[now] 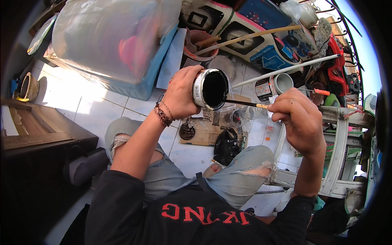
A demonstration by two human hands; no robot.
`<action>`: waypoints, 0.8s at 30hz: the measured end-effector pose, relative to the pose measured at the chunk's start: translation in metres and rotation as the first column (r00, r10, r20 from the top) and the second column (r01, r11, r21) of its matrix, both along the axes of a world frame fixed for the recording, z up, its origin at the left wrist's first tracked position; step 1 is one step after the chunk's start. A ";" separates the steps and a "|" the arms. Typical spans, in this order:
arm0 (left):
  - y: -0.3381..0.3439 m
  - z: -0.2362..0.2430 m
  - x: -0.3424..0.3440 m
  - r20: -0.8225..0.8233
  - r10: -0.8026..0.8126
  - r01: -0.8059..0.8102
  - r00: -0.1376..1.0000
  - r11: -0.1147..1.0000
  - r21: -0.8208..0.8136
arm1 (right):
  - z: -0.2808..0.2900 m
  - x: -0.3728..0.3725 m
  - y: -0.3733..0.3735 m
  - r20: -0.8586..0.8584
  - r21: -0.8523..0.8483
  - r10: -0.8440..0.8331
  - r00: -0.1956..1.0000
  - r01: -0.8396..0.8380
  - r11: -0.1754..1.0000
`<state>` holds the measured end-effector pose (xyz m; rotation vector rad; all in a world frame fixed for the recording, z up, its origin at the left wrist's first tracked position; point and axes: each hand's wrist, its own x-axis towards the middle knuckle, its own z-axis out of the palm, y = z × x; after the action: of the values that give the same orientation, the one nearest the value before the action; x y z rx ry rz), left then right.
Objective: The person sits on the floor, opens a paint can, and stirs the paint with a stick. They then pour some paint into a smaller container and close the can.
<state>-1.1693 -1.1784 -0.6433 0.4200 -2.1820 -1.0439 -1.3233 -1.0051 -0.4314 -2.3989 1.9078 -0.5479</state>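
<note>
My left hand (183, 92), with a braided bracelet at the wrist, is wrapped around a small paint can (198, 90). The can is tilted so its open mouth faces me, and its inside looks black. In my right hand (299, 118) a thin stick (247, 103) is pinched by its bare wooden end. The rest of the stick is black, and its far tip meets the can's lower right rim. Below the can, a sheet of cardboard (200, 136) lies on the floor with a round black-smeared lid (187, 131), a clear plastic cup (237, 117) and a black plastic bag (227, 146).
A large lidded plastic bin (106, 45) stands at the far left. Another open can (282, 83) and a red bucket (196, 49) are ahead. A white pole (294, 72) slants across, and a metal ladder (335, 151) lies at right. A dark wooden box (45, 139) is at left.
</note>
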 end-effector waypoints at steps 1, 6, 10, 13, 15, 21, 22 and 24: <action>0.000 0.000 0.001 -0.001 0.001 -0.001 1.000 1.000 -0.011 | 0.001 0.001 0.002 -0.010 -0.014 -0.006 1.000 0.006 1.000; 0.000 -0.001 0.005 0.040 0.026 -0.027 0.999 0.999 0.019 | -0.001 0.001 0.005 -0.029 -0.096 -0.004 1.000 0.001 0.995; 0.005 0.003 0.006 0.057 0.019 -0.019 0.998 1.000 0.002 | -0.009 -0.002 0.006 -0.051 -0.144 0.000 0.999 -0.007 0.990; 0.007 0.009 0.006 0.054 0.003 -0.004 0.999 1.000 0.009 | -0.010 -0.003 0.009 -0.052 -0.136 -0.027 0.998 0.019 0.990; 0.008 0.010 0.006 0.050 0.004 -0.004 0.999 1.000 0.007 | -0.009 -0.001 0.011 -0.043 -0.126 -0.045 0.998 0.039 0.991; 0.011 0.012 0.007 0.049 -0.001 -0.001 0.999 0.999 0.045 | -0.004 0.004 0.019 -0.050 -0.115 -0.051 0.997 0.045 0.992; 0.012 0.013 0.007 0.050 -0.002 0.000 0.999 0.999 0.048 | -0.004 0.004 0.019 -0.054 -0.136 -0.056 0.997 0.048 0.990; 0.012 0.012 0.007 0.044 -0.002 0.002 0.999 1.000 0.012 | -0.005 0.005 0.019 -0.059 -0.180 -0.062 0.996 0.051 0.982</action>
<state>-1.1627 -1.1662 -0.6316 0.4506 -2.2159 -1.0589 -1.3182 -0.9863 -0.4360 -2.5044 2.0413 -0.6807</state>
